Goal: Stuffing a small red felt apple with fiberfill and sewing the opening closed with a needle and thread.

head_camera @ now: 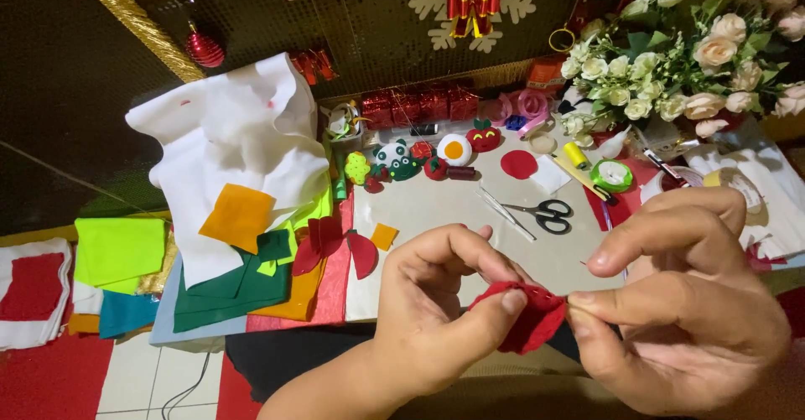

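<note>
Head view, low centre of the frame: my left hand [432, 303] and right hand [679, 303] both pinch a red felt piece [528, 315], folded and soft, its rounded edge hanging below my fingers [503, 301]. Beyond it on the pale worktop [436, 206] lie black-handled scissors [547, 213]. Farther left sits a stack of coloured felt sheets [243, 269], and white roses [688, 43] fill the upper right.

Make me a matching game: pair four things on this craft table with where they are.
1. scissors
2. red felt piece
3. flowers
4. orange felt square

a. top right corner
b. on the white cloth, left
c. pinched between both hands
d. flat on the table, middle

Pairs: 1-d, 2-c, 3-a, 4-b
</note>
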